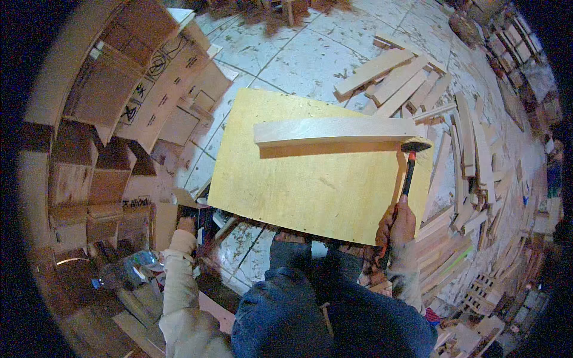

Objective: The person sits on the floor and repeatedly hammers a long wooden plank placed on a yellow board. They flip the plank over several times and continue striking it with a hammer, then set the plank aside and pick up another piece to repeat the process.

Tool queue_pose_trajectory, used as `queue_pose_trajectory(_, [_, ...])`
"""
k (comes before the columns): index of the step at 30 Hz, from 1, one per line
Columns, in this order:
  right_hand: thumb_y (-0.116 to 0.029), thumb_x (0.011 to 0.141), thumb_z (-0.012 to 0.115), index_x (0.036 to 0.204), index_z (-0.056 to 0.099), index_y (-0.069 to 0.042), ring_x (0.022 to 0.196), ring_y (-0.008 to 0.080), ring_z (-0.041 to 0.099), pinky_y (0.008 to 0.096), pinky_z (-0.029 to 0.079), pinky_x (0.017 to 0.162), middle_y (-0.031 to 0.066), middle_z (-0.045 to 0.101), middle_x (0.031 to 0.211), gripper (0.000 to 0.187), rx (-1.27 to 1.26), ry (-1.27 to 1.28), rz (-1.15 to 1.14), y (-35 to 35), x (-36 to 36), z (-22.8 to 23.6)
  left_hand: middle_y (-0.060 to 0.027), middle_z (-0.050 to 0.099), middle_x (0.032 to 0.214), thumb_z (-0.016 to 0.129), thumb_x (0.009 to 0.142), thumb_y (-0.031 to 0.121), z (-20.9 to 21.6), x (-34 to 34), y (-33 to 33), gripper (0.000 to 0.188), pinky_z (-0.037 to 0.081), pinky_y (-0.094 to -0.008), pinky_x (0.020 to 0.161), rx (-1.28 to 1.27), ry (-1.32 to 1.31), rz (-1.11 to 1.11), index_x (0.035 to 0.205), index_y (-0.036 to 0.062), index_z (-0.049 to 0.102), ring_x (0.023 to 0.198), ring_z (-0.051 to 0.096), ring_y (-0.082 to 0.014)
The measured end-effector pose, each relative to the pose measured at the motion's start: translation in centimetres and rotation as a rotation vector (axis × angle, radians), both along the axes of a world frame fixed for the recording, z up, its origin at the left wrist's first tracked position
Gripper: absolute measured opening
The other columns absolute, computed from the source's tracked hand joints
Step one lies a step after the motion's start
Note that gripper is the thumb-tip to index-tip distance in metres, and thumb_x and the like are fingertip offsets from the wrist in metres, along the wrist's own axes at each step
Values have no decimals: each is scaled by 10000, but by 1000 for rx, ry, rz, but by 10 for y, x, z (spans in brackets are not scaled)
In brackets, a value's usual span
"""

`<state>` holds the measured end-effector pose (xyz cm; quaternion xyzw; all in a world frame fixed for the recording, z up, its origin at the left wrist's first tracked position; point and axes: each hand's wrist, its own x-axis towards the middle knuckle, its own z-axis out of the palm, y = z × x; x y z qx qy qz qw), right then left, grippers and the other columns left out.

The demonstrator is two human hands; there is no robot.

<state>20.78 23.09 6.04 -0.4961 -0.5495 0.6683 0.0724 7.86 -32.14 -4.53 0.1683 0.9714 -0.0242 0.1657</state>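
My right hand (397, 224) is closed round the black and red handle of a hammer (409, 176). The hammer's dark head lies at the right end of a pale wooden plank (334, 128); whether they touch I cannot tell. This plank stretches across a yellow plywood board (298, 185) and casts a shadow on it. Away to the left, my left hand (187, 225) is down beside a small dark box (206, 224) with a raised cardboard flap. Its fingers are mostly hidden, so what they hold, if anything, does not show. My knees are at the board's near edge.
Loose wooden slats (394, 80) lie piled beyond the board, and more wood strips (468, 149) are heaped along the right. Large open cardboard boxes (155, 89) fill the left side. A clear plastic bottle (134, 262) lies near my left forearm. Debris is scattered over the tiled floor (256, 48).
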Motion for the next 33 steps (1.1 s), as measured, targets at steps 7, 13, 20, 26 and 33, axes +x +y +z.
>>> queue_pose_trajectory(7, [-452, 1005, 389, 715, 441, -112, 404, 82, 364, 260, 304, 374, -21, 409, 522, 449, 182, 13, 284, -24, 16, 9, -226, 628, 986, 556, 872, 43, 107, -2, 72, 212, 522, -428, 767, 322, 143, 154, 1072, 28, 623, 871, 644, -349])
queue_pose_trajectory(13, [-384, 1008, 411, 767, 488, -73, 464, 104, 422, 288, 332, 434, 1, 444, 543, 401, 363, 50, 652, -43, -30, 28, -132, 632, 969, 673, 792, 2, 130, -63, 191, 118, 517, -310, 748, 1083, 445, 33, 910, -5, 680, 856, 639, -245])
queue_pose_trajectory(20, [-380, 985, 448, 855, 567, -5, 478, 279, 572, 397, 423, 471, 148, 559, 552, 414, 412, 66, 905, -72, -76, 60, -143, 657, 958, 670, 785, 23, 95, -108, 292, 193, 527, -323, 757, 1226, 321, -90, 978, 19, 664, 869, 655, -239])
queue_pose_trajectory(26, [-358, 985, 448, 872, 560, -2, 467, 360, 561, 435, 402, 440, 182, 547, 545, 390, 506, 213, 1014, -84, -90, 83, -121, 675, 921, 689, 780, 48, 85, -108, 292, 274, 527, -319, 745, 1304, 301, 37, 1046, 25, 628, 811, 660, -228])
queue_pose_trajectory(33, [-324, 984, 452, 870, 565, 8, 520, 412, 571, 473, 425, 476, 210, 574, 606, 369, 525, -7, 1030, -69, -79, 62, -146, 628, 1158, 680, 775, 5, 83, -110, 281, 499, 511, -322, 877, 1320, 201, 56, 1249, 49, 531, 1099, 606, -231])
